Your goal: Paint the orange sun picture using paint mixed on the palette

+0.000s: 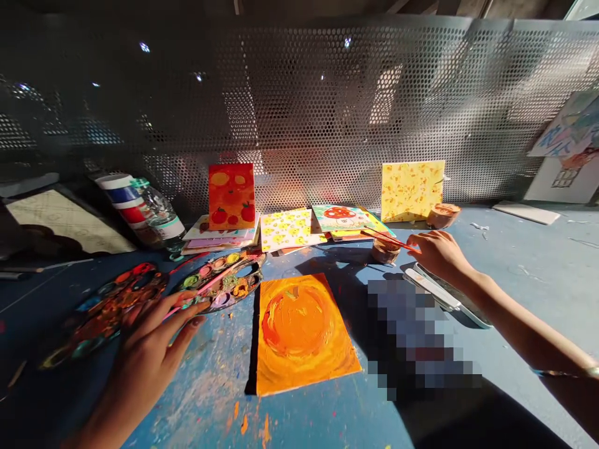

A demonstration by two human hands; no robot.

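I logged this position from my remote station. The left hand (140,365) lies low at the left of the table (196,399), its fingers closed around a pink-handled brush (189,304), though they partly hide the handle. The brush crosses an oval mixing palette (219,282). A second palette (105,315), crusted with red and orange paint, lies just beside the hand. I judge both palettes were placed on this side to keep colour within short reach.

The right hand (440,255) pinches a thin orange-red brush (388,240), its tip pointing left just above a small wooden cup (386,252). This hold appears to keep the bristles off the table. A flat white object (433,288), which I cannot identify, lies beneath the hand.

An orange painted board (302,333) lies flat between the hands, a position that seems to give both ready access. Behind it, a red fruit panel (231,196) and a yellow panel (412,190) stand upright against a perforated metal screen (299,112), probably propped there to dry. A pixelated patch hides part of the table right of the board; I cannot report what lies there.
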